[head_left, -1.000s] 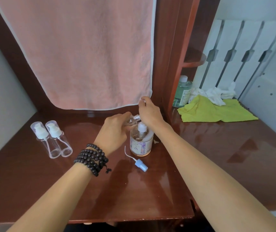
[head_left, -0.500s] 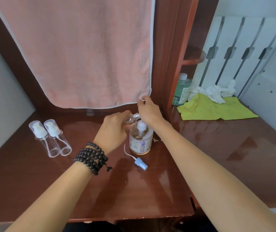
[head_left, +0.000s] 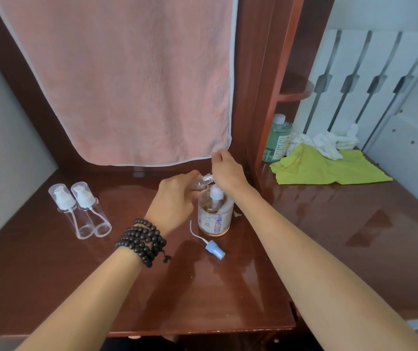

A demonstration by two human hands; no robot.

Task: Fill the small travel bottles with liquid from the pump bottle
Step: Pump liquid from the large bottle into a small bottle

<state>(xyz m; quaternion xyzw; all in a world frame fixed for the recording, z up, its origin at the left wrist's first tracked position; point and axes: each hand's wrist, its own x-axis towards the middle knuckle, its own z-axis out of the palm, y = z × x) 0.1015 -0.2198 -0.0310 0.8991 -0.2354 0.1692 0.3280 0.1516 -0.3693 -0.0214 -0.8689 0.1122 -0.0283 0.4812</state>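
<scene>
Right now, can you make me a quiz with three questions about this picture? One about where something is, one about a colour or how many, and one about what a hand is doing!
1. Where is the blue spray cap?
A. Lying on the table in front of the pump bottle
B. On the yellow cloth
C. Under the towel

2. How many clear travel bottles lie at the table's left?
A. One
B. Two
C. Four

3. What is the left hand doing?
A. Resting flat on the table
B. Holding a small clear bottle at the pump's spout
C. Pulling the towel

Answers:
1 A: the cap lies on the table, nearer the camera than the pump bottle.
2 B: two travel bottles lie side by side.
3 B: its fingers curl round the small clear bottle.
</scene>
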